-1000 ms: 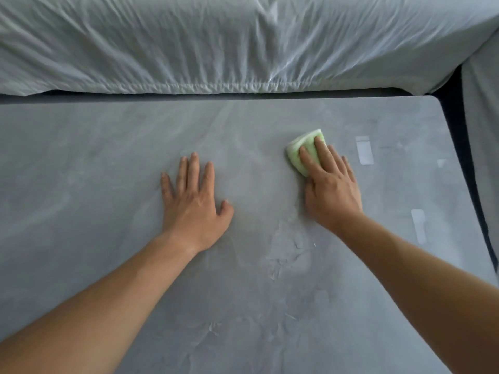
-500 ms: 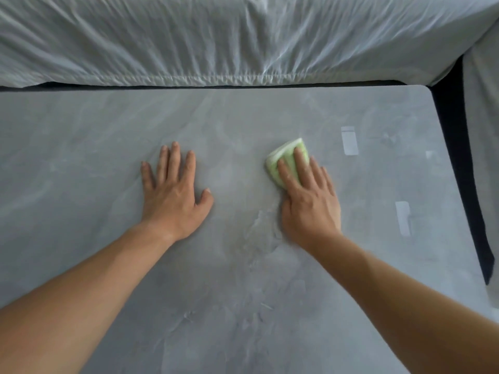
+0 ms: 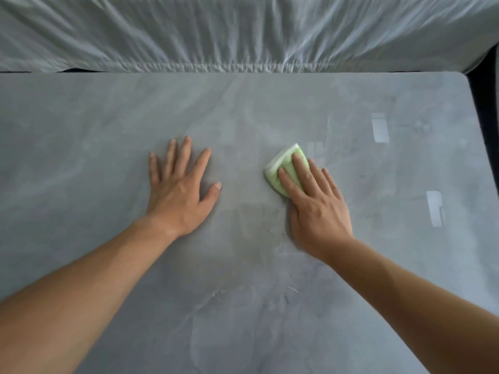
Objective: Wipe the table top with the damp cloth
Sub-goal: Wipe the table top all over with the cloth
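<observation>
A person's two bare hands lie on a grey, marbled bench (image 3: 81, 125), seen from a head-worn camera. The left hand (image 3: 179, 194) rests palm down, fingers straight and spread, holding nothing. The right hand (image 3: 316, 209), also flat, presses a folded pale-green cloth (image 3: 280, 164) onto the bench with its straight fingers (image 3: 300, 168). The cloth's far corner pokes out ahead of the fingertips. The cloth sits to the right of the left hand, clear of it, with bare bench between the two. A darker, smeared patch (image 3: 256, 225) shows between the wrists, just beside the right thumb. Two pale rectangular marks (image 3: 380, 128) (image 3: 434, 209) lie to the right of the right hand; whether they are tape or reflections cannot be told. Ahead of both hands, past the bench's far edge, hangs wrinkled white fabric (image 3: 243, 31).
</observation>
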The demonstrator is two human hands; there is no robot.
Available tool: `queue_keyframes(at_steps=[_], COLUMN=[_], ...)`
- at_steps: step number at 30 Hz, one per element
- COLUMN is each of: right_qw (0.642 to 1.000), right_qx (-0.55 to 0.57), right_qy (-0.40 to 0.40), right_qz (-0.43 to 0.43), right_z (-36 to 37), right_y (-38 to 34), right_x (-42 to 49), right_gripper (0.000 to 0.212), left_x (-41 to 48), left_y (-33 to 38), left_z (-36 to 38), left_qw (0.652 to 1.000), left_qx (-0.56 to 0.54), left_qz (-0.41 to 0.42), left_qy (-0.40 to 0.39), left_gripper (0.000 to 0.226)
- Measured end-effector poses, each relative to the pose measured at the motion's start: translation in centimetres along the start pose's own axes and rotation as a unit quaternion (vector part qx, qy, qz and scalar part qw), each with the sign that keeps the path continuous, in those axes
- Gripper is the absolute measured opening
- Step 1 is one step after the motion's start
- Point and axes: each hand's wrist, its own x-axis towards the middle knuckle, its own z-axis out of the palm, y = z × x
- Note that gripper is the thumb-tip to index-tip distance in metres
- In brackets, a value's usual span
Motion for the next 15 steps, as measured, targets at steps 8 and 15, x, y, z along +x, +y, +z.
queue_keyframes(at_steps=[8, 15], right_qw=[0.994, 0.998], right_qx=[0.013, -0.001], right_qy=[0.009, -0.043], right_qz=[0.107, -0.040], right_z=[-0.6, 0.5], right_y=[-0.4, -3.9], right_x=[6.0, 1.8], right_gripper=[0.069, 0.069], left_x=[-0.3, -0.8], left_y=[-0.1, -0.5], left_z=[1.0, 0.2], left_qw=[0.999, 1.000], left_qx=[0.044, 0.015], left_qz=[0.005, 0.021], left_qy=[0.029, -0.009], left_gripper=[0.073, 0.074])
